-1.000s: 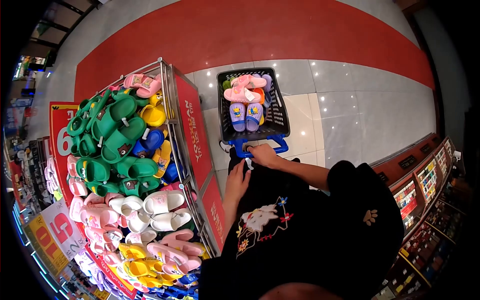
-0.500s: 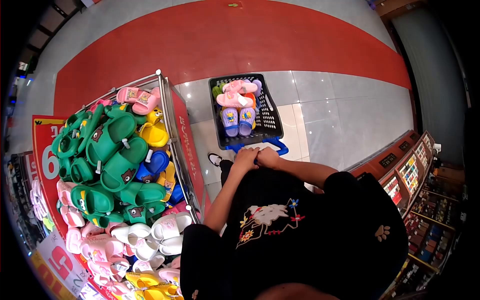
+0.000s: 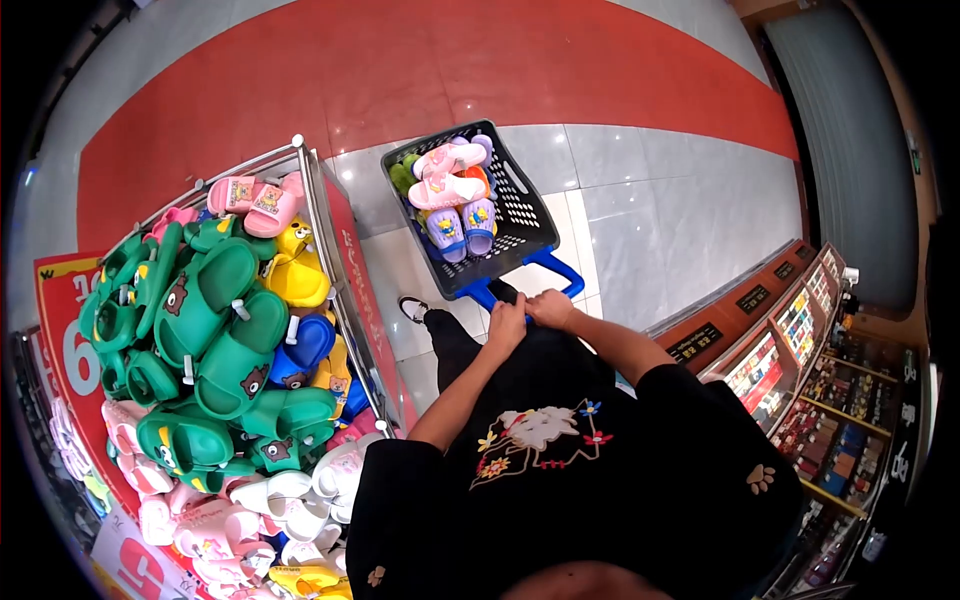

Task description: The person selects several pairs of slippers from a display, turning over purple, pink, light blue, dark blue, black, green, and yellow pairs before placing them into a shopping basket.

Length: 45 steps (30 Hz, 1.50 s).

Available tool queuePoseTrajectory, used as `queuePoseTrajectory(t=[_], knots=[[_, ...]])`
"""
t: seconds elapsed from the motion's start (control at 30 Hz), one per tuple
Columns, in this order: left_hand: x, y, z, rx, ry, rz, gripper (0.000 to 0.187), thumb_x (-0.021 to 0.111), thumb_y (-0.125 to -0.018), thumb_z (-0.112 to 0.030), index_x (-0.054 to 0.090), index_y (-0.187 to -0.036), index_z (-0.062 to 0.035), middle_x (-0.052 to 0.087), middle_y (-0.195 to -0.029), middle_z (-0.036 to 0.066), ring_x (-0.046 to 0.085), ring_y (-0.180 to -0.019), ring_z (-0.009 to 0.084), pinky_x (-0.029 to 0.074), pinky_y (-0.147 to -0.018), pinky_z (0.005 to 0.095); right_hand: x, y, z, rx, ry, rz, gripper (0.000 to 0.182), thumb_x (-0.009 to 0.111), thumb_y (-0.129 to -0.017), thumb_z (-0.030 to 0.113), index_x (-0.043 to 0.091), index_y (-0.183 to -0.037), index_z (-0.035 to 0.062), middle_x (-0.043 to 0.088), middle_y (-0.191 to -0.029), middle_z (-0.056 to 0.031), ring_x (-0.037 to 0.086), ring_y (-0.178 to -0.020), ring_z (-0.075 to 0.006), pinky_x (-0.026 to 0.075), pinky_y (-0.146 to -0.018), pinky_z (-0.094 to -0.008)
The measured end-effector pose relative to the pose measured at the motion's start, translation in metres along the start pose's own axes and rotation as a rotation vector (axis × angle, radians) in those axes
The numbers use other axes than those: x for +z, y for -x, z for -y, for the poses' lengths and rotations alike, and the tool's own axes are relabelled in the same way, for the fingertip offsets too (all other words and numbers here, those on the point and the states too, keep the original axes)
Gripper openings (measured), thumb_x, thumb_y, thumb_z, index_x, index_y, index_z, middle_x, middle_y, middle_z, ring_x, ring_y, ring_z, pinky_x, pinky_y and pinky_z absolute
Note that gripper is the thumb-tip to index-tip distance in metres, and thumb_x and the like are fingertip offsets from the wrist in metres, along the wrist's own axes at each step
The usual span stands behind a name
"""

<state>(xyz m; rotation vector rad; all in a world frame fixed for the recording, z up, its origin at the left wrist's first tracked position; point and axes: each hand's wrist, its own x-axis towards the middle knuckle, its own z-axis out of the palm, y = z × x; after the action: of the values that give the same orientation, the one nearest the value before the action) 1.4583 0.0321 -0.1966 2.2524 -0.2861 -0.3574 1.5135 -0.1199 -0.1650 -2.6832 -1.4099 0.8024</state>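
My left hand [image 3: 508, 322] and my right hand [image 3: 549, 308] are side by side, both closed on the blue handle [image 3: 553, 268] of a dark basket cart. The black basket [image 3: 520, 226] sits just ahead of my hands, turned slightly. Inside it lie pink slippers [image 3: 447, 190], purple clogs with blue straps [image 3: 463, 231], something green [image 3: 402, 176] and a bit of orange. To the left of the cart, a metal-railed bin holds a heap of green [image 3: 240, 345], pink, yellow, white and blue slippers.
Red panels with price numbers [image 3: 75, 345] cover the bin's sides. On the right stands a display counter [image 3: 725, 350] with shelves of small goods. A red band [image 3: 400, 70] crosses the grey tiled floor ahead. My shoe [image 3: 411, 309] shows left of the handle.
The basket has swung at an angle, its far end toward the left. My hands have shifted slightly right and stay on the handle. The slipper bin sits further left in view.
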Motion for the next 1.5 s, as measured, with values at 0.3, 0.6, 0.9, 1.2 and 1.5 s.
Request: queuePoseTrajectory(t=[0.3, 0.6, 0.9, 1.2, 1.5], knots=[[0.013, -0.002, -0.008, -0.044, 0.041, 0.096, 0.043, 0.061, -0.069, -0.001, 0.047, -0.110, -0.0021, 0.064, -0.071, 0.018, 0.064, -0.075, 0.0333, 0.043, -0.080, 0.0414, 0.002, 0.007, -0.011, -0.050, 0.015, 0.106, 0.018, 0.060, -0.073, 0.018, 0.057, -0.086, 0.0051, 0.066, -0.072, -0.0082, 0.066, -0.061, -0.0255, 0.052, -0.057, -0.0370], [-0.008, -0.031, 0.010, -0.079, -0.019, 0.091, 0.040, 0.059, -0.071, 0.001, 0.045, -0.108, -0.0038, 0.064, -0.073, 0.019, 0.063, -0.077, 0.0343, 0.042, -0.083, 0.0418, -0.009, -0.029, -0.032, -0.082, 0.017, 0.112, 0.022, 0.061, -0.073, 0.018, 0.055, -0.089, 0.0041, 0.066, -0.072, -0.0087, 0.065, -0.060, -0.0256, 0.052, -0.055, -0.0375], [-0.061, -0.104, 0.040, -0.147, -0.030, -0.118, 0.039, 0.058, -0.068, 0.005, 0.051, -0.105, -0.0048, 0.061, -0.072, 0.019, 0.062, -0.079, 0.0356, 0.043, -0.081, 0.0427, -0.058, -0.110, -0.086, -0.129, -0.018, -0.023, 0.020, 0.059, -0.075, 0.017, 0.054, -0.091, 0.0050, 0.066, -0.071, -0.0105, 0.065, -0.059, -0.0272, 0.052, -0.054, -0.0392], [-0.164, -0.212, 0.075, -0.359, -0.048, -0.328, 0.044, 0.059, -0.068, 0.003, 0.053, -0.108, -0.0133, 0.062, -0.075, 0.022, 0.060, -0.076, 0.0438, 0.047, -0.066, 0.0526, -0.158, -0.230, -0.158, -0.267, -0.093, -0.289, 0.018, 0.054, -0.079, 0.016, 0.058, -0.093, 0.0045, 0.064, -0.065, -0.0112, 0.065, -0.058, -0.0297, 0.050, -0.049, -0.0431], [-0.233, -0.275, 0.100, -0.548, 0.046, -0.420, 0.033, 0.057, -0.072, -0.004, 0.055, -0.104, -0.0096, 0.061, -0.086, 0.025, 0.058, -0.087, 0.0446, 0.046, -0.072, 0.0508, -0.213, -0.326, -0.198, -0.469, -0.055, -0.247, 0.013, 0.056, -0.076, 0.013, 0.064, -0.080, 0.0048, 0.067, -0.069, -0.0137, 0.067, -0.062, -0.0294, 0.053, -0.057, -0.0418]])
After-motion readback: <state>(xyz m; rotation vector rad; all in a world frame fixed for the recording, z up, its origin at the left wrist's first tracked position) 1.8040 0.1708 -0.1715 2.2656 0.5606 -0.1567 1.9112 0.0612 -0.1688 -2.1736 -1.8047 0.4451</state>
